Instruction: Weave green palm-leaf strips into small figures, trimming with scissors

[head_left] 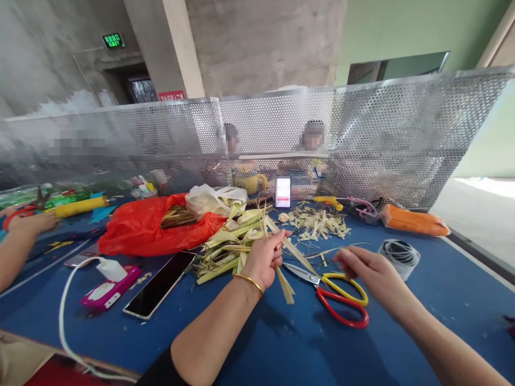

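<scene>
My left hand (265, 257), with a gold bangle on the wrist, is closed round a pale green leaf strip (286, 287) that hangs below the fist and slants up towards the pile of palm leaves (229, 241). My right hand (364, 268) hovers just right of it, fingers pinched together near a thin strand; what it holds is too small to make out. Red and yellow scissors (341, 300) lie on the blue table (281, 343) between the two hands.
A red plastic bag (140, 230) with leaves, a white bag (209, 198), leaf scraps (317, 222), a black phone (161, 284), a pink wipes pack (108, 292), a white cable (64, 321), a roll of wire (400, 254) and an orange pouch (414, 221) lie around. Another person's hand (28, 222) works at left. A perforated metal screen (382, 139) stands behind.
</scene>
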Demonstrator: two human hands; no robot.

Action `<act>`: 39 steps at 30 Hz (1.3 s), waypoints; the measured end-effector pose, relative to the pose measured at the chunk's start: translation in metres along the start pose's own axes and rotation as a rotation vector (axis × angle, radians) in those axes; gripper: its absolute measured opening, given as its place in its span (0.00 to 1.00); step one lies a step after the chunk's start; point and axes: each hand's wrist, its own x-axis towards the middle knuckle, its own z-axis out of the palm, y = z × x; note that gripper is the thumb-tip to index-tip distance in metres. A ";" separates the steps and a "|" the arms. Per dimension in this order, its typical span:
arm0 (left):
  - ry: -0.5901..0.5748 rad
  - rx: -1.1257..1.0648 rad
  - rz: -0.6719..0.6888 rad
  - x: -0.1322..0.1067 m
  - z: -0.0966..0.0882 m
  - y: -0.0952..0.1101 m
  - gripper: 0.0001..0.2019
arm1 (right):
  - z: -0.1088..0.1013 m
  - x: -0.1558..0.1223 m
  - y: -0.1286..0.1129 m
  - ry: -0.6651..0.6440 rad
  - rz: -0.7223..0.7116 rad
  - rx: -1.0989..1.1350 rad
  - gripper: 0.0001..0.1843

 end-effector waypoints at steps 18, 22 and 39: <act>0.004 0.019 -0.024 0.009 -0.011 -0.013 0.18 | 0.003 0.016 0.016 0.159 -0.062 -0.126 0.16; -0.031 -0.042 -0.144 0.013 -0.013 -0.014 0.13 | 0.000 0.013 0.008 0.450 -0.126 0.094 0.13; -0.327 0.140 -0.347 -0.012 0.003 -0.030 0.11 | 0.007 0.045 -0.026 -0.361 0.011 -0.031 0.10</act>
